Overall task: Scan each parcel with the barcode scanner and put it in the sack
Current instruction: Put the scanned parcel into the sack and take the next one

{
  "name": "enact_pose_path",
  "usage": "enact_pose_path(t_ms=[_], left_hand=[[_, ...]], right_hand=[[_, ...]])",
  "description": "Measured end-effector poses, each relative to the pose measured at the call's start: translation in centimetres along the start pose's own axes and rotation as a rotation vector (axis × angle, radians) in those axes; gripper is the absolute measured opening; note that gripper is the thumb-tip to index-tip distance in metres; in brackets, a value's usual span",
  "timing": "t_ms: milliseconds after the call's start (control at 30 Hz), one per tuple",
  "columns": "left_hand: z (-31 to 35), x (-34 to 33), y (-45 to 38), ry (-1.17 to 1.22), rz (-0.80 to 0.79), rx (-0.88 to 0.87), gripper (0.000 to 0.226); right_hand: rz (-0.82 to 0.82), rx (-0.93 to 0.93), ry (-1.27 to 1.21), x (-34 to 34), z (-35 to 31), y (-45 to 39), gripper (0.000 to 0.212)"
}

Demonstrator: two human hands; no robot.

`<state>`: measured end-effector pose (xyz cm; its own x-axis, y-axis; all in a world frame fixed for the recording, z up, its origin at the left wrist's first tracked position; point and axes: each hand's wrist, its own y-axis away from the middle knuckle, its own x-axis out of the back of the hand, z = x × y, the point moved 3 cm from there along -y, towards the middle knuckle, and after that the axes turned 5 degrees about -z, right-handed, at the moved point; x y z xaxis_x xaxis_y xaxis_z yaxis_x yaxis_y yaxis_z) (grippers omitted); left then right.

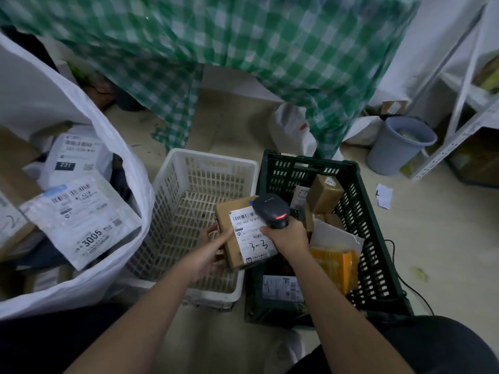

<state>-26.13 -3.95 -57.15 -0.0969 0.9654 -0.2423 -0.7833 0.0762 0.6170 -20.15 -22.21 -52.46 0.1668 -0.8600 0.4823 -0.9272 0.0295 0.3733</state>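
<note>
My left hand [209,253] grips a brown cardboard parcel [229,240] by its left edge, its white label marked "3-3" facing up. My right hand [290,236] holds the black barcode scanner [271,210] by its handle, the head just above the label with a red light showing. The parcel hangs over the gap between the white basket [172,174] and the dark green crate [359,190]. The big white sack [116,147] stands open at the left with several labelled parcels inside, a white mailer marked "3005" [81,220] on top.
The green crate holds several more parcels, among them a brown box [324,194] and an orange packet [337,265]. A green checked cloth [216,49] hangs behind. A grey bin [399,144] and white shelving [464,103] stand at the right. A black cable [413,288] runs along the floor.
</note>
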Motion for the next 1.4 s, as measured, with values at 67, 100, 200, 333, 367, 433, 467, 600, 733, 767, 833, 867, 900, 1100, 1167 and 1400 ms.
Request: enact_pose_path(t_ms=[67, 100, 200, 333, 367, 433, 467, 600, 733, 767, 833, 867, 900, 1100, 1167, 1400], left_hand=[[0.1, 0.3, -0.1, -0.049, 0.030, 0.013, 0.061], [0.2, 0.4, -0.2, -0.068, 0.038, 0.017, 0.060], [0.7, 0.3, -0.1, -0.055, 0.041, -0.012, 0.070], [3.0, 0.3, 0.4, -0.061, 0.084, -0.128, 0.083], [3.6, 0.3, 0.6, -0.054, 0.092, -0.152, 0.083], [4.4, 0.3, 1.0, -0.047, 0.104, -0.192, 0.081], [4.7, 0.3, 1.2, -0.057, 0.110, -0.212, 0.080], [5.4, 0.3, 1.5, -0.098, 0.120, -0.275, 0.073], [5.9, -0.1, 2.1, -0.117, 0.103, -0.315, 0.066], [5.9, -0.1, 2.2, -0.122, 0.103, -0.319, 0.066], [6.0, -0.2, 2.4, -0.123, 0.101, -0.325, 0.066], [6.0, -0.2, 2.5, -0.117, 0.103, -0.329, 0.066], [5.9, -0.2, 2.6, -0.114, 0.106, -0.331, 0.064], [5.9, -0.1, 3.0, -0.125, 0.098, -0.337, 0.067], [6.0, -0.3, 3.4, -0.115, 0.094, -0.339, 0.069], [8.1, -1.6, 7.6, -0.084, 0.048, -0.423, 0.072]], right_hand=[[-0.004, 0.028, 0.029, 0.0, 0.1, 0.3, 0.028], [-0.008, 0.039, 0.050, 0.1, 0.0, 0.5, 0.027], [0.011, 0.098, 0.069, 0.7, -0.7, 0.8, 0.019], [0.087, 0.204, 0.023, 2.7, -3.0, 2.1, 0.020], [0.088, 0.200, 0.011, 3.2, -3.2, 2.4, 0.019], [0.041, 0.156, -0.026, 4.0, -3.1, 3.1, 0.017], [0.004, 0.131, -0.039, 4.1, -2.9, 3.5, 0.015], [-0.077, 0.159, 0.019, 3.7, -2.1, 5.2, 0.015], [-0.068, 0.170, 0.085, 3.5, -2.1, 5.9, 0.018], [-0.069, 0.164, 0.077, 3.5, -2.1, 6.0, 0.017], [-0.069, 0.158, 0.057, 3.5, -2.2, 6.1, 0.018], [-0.070, 0.157, 0.054, 3.5, -2.2, 6.2, 0.020], [-0.071, 0.158, 0.054, 3.5, -2.3, 6.2, 0.022], [-0.069, 0.173, 0.065, 3.7, -2.5, 6.4, 0.023], [-0.058, 0.191, 0.040, 4.0, -2.8, 6.7, 0.022], [0.166, 0.333, -0.148, 6.1, -6.1, 9.3, 0.018]])
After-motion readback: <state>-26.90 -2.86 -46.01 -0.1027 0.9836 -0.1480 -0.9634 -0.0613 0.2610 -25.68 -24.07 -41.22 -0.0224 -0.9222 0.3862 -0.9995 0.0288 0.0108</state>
